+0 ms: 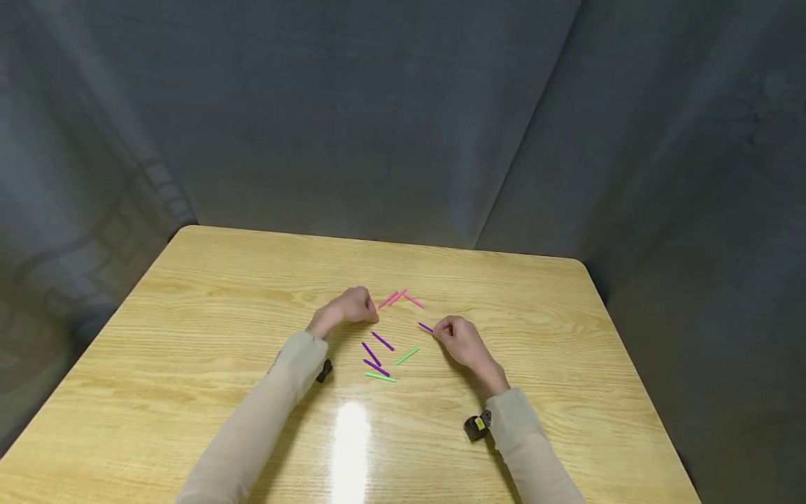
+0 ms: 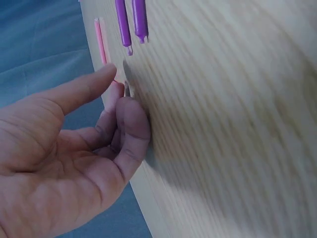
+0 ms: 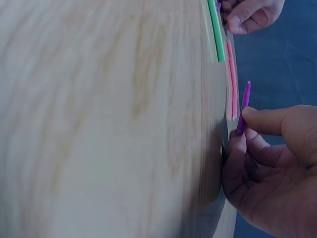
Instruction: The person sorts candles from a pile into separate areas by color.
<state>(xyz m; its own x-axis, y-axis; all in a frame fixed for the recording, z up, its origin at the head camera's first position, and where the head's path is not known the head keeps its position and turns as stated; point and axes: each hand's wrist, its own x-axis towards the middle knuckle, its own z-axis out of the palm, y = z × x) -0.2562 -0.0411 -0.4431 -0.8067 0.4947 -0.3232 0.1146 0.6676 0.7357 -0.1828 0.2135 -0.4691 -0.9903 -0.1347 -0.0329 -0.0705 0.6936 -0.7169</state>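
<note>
My right hand (image 1: pixel 462 341) pinches a thin purple candle (image 3: pixel 245 101) between thumb and fingers, just above the table in the right wrist view. My left hand (image 1: pixel 352 306) is low over the table, beside the pink candles (image 1: pixel 397 298). In the left wrist view its thumb (image 2: pixel 91 87) stands apart from the loosely bent fingers, and I see nothing held there. Three purple candles (image 1: pixel 382 341) lie in the middle, two of them visible near the left thumb. Two green candles (image 1: pixel 407 356) lie among them, closer to the front.
A wooden table (image 1: pixel 535 301) carries everything. Dark grey curtains (image 1: pixel 352 126) hang behind it and at both sides. A black wrist camera (image 1: pixel 476 425) sits under the right sleeve, and a bright glare spot shows at the table's front.
</note>
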